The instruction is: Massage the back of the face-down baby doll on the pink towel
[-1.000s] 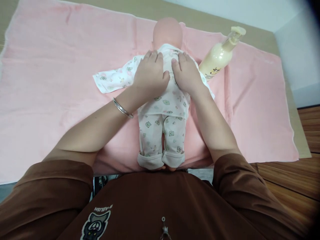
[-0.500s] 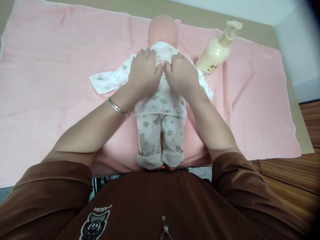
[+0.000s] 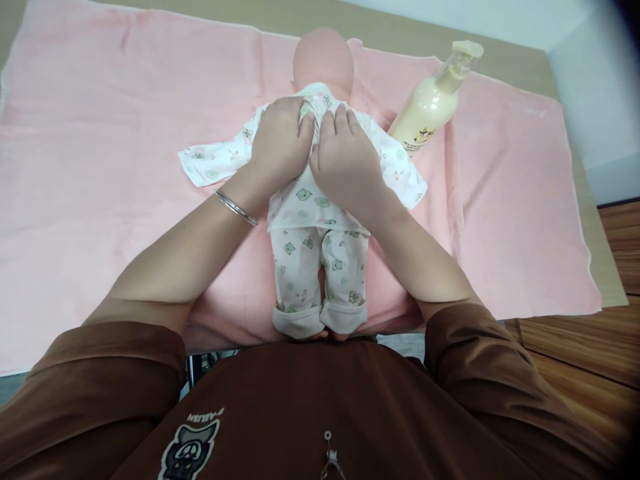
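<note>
A baby doll [image 3: 320,267] lies face down on a pink towel [image 3: 100,133], bald head [image 3: 323,60] away from me, in a white printed top and trousers. My left hand [image 3: 280,143] rests on the doll's upper back with its fingers curled into the fabric near the collar. My right hand [image 3: 345,157] lies beside it, fingers together and pressed on the same bunched cloth. The two hands touch at the middle of the back. A silver bangle [image 3: 235,207] circles my left wrist.
A cream pump bottle [image 3: 433,100] lies tilted on the towel just right of the doll's shoulder. The towel covers a tan table [image 3: 597,260] whose right edge meets a wooden floor [image 3: 590,373]. A pale wall stands behind.
Both hands have slid from flat on the doll's shoulders inward and up toward the collar, bunching the top between them. The doll's right sleeve is now uncovered.
</note>
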A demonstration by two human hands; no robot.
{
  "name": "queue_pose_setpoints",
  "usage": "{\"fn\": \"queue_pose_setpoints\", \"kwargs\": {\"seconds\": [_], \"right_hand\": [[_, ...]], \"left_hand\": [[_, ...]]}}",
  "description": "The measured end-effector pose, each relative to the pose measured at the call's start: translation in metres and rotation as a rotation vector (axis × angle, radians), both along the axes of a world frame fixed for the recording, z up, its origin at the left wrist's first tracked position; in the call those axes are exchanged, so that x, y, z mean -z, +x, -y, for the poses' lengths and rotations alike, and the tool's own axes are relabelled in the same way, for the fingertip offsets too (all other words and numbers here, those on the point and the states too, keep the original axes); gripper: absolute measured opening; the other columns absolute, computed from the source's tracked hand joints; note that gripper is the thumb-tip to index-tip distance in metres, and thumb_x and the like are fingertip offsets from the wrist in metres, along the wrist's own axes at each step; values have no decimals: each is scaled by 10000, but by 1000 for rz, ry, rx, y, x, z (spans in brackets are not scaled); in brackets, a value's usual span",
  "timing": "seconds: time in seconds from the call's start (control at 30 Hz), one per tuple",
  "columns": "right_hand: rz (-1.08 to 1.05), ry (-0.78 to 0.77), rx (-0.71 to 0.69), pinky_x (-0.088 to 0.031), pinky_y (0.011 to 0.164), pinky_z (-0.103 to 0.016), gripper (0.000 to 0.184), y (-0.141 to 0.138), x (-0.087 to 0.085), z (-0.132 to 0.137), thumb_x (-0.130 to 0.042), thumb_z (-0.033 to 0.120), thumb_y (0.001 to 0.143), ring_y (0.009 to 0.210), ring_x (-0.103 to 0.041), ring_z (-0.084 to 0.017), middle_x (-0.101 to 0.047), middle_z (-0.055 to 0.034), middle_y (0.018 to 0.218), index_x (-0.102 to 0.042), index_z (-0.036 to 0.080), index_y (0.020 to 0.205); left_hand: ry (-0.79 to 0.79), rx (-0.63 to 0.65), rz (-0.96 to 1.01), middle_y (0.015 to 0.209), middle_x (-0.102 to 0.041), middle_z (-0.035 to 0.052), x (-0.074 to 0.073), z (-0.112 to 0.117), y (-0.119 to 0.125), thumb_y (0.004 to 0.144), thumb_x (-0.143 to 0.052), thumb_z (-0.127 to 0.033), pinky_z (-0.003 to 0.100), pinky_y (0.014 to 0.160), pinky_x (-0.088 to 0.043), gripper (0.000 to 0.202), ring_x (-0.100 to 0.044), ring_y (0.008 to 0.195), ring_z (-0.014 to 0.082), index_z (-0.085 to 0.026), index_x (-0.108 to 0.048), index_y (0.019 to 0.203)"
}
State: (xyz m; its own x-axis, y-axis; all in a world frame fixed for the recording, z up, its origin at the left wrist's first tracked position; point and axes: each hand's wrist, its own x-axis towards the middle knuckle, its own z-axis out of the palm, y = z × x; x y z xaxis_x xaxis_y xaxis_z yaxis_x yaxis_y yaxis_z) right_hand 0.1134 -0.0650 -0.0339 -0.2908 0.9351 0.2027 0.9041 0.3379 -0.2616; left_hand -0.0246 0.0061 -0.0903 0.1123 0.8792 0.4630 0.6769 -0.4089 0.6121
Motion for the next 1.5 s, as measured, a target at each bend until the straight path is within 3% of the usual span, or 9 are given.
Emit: {"fn": "queue_pose_setpoints", "kwargs": {"seconds": [0.23, 0.43, 0.57, 0.73, 0.87, 0.97, 1.1, 1.3, 1.5], "right_hand": [[-49, 64, 35, -328, 1130, -393, 514, 27, 14, -41, -223, 425, 976, 1269, -434, -243, -516, -109, 1340, -438, 127, 1334], [-29, 4, 38, -247, 1179, -457, 570, 32, 14, -41, -237, 451, 985, 1368, -324, -256, -401, -117, 1452, -352, 79, 1401], [42, -21, 26, -220, 1186, -493, 589, 17, 3, -16, -274, 419, 965, 1412, -240, -300, -321, -118, 1503, -305, 75, 1441], [54, 31, -39, -320, 1129, -461, 463, 15, -5, -11, -309, 368, 950, 1299, -394, -311, -478, -143, 1358, -450, 115, 1312], [36, 31, -20, -446, 956, -482, 417, 29, 6, -35, -258, 430, 986, 1066, -540, -312, -593, -147, 1140, -515, 156, 1167], [35, 29, 13, -465, 906, -485, 556, 34, 15, -47, -198, 554, 994, 1040, -543, -321, -589, -168, 1143, -494, 125, 1189], [28, 24, 43, -460, 893, -476, 492, 33, 17, -49, -248, 514, 997, 1037, -537, -322, -583, -155, 1145, -472, 122, 1192], [37, -1, 33, -432, 907, -457, 510, 36, 14, -47, -198, 611, 973, 1043, -508, -298, -560, -130, 1171, -447, 206, 1156], [22, -13, 66, -420, 928, -473, 445, 34, 16, -50, -254, 581, 971, 1077, -500, -306, -558, -123, 1185, -447, 221, 1146]], "left_hand": [[34, -6, -209, 1266, -491, 148, -18, 39, 19, 811, -483, -225, 575, 1070, -276, 415, -366, 1245, 368, -157, -522, 1219], [78, 49, -183, 883, -553, 115, -21, 27, 12, 738, -541, -236, 528, 885, -410, 58, -512, 946, 360, -259, -538, 791], [-30, 32, -65, 740, -541, 73, -11, 3, 0, 783, -506, -249, 467, 751, -417, 105, -495, 738, 283, -268, -488, 682], [-17, 21, 15, 869, -587, 70, 2, -7, -3, 809, -513, -311, 465, 856, -390, 71, -498, 864, 268, -259, -561, 815], [-6, 12, -10, 1037, -598, 109, 4, -4, -1, 737, -529, -416, 531, 957, -343, 325, -489, 1053, 368, -335, -601, 1043], [-51, -31, 4, 1091, -579, 126, 4, -3, 1, 707, -538, -458, 543, 987, -323, 424, -463, 1093, 386, -329, -603, 1106], [-113, -121, -36, 1114, -550, 117, -4, 4, 4, 766, -505, -459, 524, 990, -311, 397, -438, 1098, 352, -296, -586, 1119], [-200, -20, -212, 1228, -510, 89, -26, 22, -2, 889, -327, -518, 491, 1011, -338, 472, -414, 1181, 312, -333, -516, 1280], [-188, -56, -228, 1255, -510, 91, -24, 19, -2, 874, -327, -487, 488, 980, -358, 492, -418, 1199, 312, -348, -508, 1310]]}}
